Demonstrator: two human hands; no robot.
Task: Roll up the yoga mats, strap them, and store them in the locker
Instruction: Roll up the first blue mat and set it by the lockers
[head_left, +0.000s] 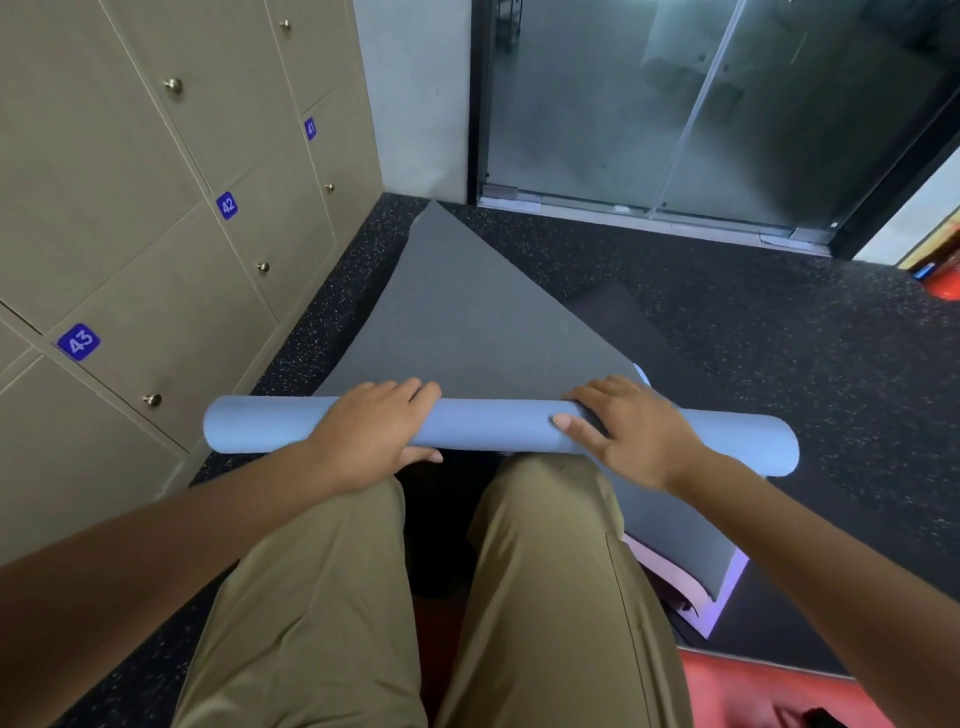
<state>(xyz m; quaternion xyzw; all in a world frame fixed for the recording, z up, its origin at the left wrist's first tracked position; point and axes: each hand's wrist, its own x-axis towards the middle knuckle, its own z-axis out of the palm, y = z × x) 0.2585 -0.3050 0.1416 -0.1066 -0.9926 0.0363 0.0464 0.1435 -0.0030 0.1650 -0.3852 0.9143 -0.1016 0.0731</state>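
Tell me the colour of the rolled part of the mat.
Light blue roll; head view.

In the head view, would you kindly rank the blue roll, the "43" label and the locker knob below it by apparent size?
1. blue roll, by far the largest
2. "43" label
3. locker knob, the smallest
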